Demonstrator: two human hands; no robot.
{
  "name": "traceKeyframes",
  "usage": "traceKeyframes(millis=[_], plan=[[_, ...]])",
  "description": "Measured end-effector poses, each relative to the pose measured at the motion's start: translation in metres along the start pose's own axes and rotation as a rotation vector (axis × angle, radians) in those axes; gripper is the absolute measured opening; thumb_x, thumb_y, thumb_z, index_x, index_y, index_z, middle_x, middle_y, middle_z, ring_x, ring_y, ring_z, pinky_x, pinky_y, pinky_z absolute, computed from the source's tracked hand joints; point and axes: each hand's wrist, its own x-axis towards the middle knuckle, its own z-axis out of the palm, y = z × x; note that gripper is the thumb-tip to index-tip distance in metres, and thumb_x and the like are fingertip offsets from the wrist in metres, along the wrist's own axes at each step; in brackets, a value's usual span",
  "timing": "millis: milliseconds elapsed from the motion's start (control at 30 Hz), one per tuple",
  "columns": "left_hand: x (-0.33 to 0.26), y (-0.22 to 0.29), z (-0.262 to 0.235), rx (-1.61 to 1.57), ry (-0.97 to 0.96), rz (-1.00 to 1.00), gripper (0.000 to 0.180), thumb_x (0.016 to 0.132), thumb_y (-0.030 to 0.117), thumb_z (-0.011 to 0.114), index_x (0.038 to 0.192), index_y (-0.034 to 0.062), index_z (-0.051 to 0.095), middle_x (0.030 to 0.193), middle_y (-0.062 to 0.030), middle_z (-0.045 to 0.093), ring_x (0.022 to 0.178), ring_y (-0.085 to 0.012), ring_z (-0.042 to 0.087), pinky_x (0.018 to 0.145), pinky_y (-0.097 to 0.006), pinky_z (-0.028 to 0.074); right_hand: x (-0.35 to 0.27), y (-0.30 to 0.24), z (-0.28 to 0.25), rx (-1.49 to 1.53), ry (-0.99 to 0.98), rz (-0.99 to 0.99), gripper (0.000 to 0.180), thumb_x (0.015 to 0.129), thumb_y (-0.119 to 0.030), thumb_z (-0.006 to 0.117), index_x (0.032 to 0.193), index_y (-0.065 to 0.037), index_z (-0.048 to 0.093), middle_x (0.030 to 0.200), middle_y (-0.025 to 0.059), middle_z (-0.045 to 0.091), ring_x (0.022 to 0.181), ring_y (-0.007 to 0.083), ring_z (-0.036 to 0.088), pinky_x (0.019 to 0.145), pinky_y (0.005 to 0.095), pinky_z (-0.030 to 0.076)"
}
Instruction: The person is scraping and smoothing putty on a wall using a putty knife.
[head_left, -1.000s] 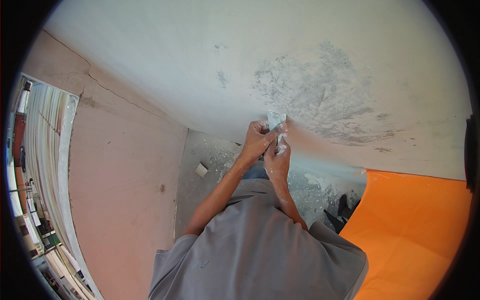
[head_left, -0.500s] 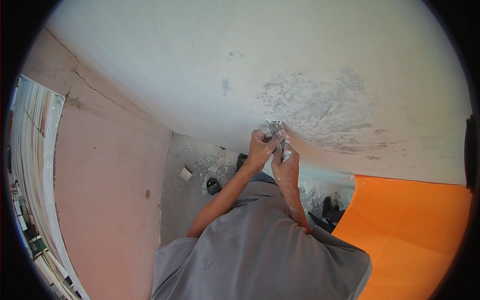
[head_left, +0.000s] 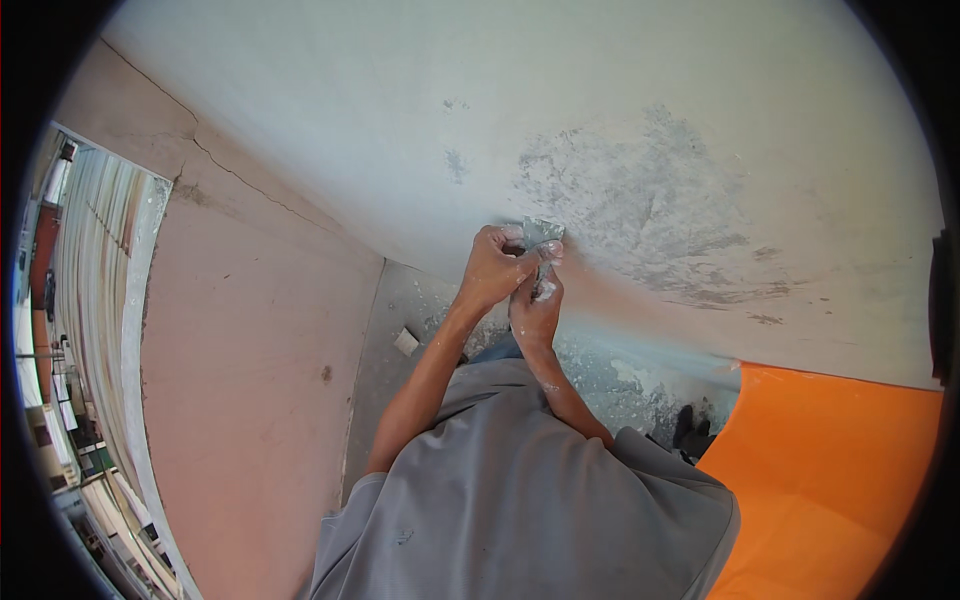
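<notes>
A small putty knife with a flat metal blade is held up in front of the white wall, at the lower left of a rough grey patch. My right hand is closed round its handle from below, with white smears on the fingers. My left hand pinches at the left side of the blade, its fingertips whitened too. The handle is mostly hidden by my fingers. Whether the blade touches the wall, I cannot tell.
At left stands a pinkish wall with a long crack. An orange panel hangs or leans at lower right. White-spattered floor shows below, with a small pale block and dark footwear. Long stacked strips lie beyond the left opening.
Both hands and the putty knife have shifted left and slightly up, away from the grey patch. The view has turned somewhat, and the dark shoes by the pale block are no longer visible.
</notes>
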Motion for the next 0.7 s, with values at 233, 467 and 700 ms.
traceKeyframes(millis=[233, 467, 700], plan=[[-0.011, -0.035, 0.008, -0.188, -0.036, -0.054, 0.017, 0.095, 0.02, 0.071, 0.089, 0.0037, 0.072, 0.083, -0.0031, 0.073, 0.067, -0.0044, 0.058, 0.057, -0.023, 0.044, 0.003, -0.023, -0.042, -0.212, -0.222, -0.072, 0.027, 0.095, -0.015, 0.063, 0.108, 0.008, 0.065, 0.087, 0.0285, 0.066, 0.081, 0.046, 0.063, 0.073, 0.049, 0.048], [-0.006, -0.044, 0.019, -0.321, 0.007, -0.122, 0.019, 0.093, 0.025, 0.075, 0.088, 0.0067, 0.072, 0.081, -0.0008, 0.071, 0.064, -0.0039, 0.057, 0.056, -0.022, 0.041, 0.003, -0.036, -0.041, -0.163, -0.077, -0.199, 0.026, 0.099, -0.012, 0.054, 0.108, 0.01, 0.064, 0.08, 0.0258, 0.068, 0.077, 0.0401, 0.069, 0.068, 0.0427, 0.05], [-0.006, -0.026, 0.005, 0.125, 0.133, -0.021, 0.019, 0.087, 0.017, 0.077, 0.085, -0.0012, 0.075, 0.073, -0.0065, 0.072, 0.061, -0.0061, 0.059, 0.054, -0.025, 0.046, -0.01, -0.009, -0.002, 0.262, -0.132, 0.124, 0.027, 0.1, -0.021, 0.057, 0.104, 0.004, 0.064, 0.072, 0.0082, 0.066, 0.067, 0.0179, 0.064, 0.06, 0.0351, 0.048]])
